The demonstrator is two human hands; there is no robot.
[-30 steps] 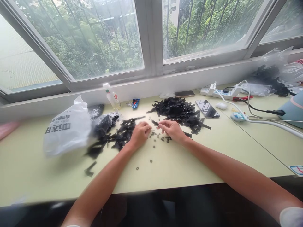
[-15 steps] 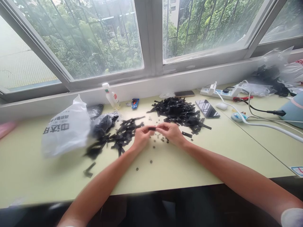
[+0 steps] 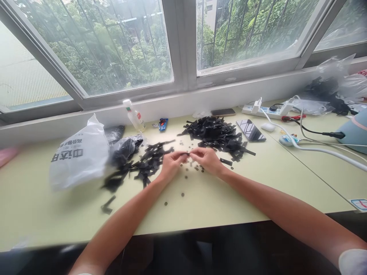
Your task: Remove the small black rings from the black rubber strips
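Black strips are heaped at the left pile (image 3: 143,162), just beside the left hand (image 3: 171,165), whose fingers are pinched on one end of a short black strip (image 3: 187,154). That strip is held off the table (image 3: 200,202) with its long axis running left to right between the hands. Its other end is pinched by the right hand (image 3: 208,159). Small round pieces (image 3: 191,167) lie directly beneath, and the larger pile (image 3: 219,134) lies beyond the right hand.
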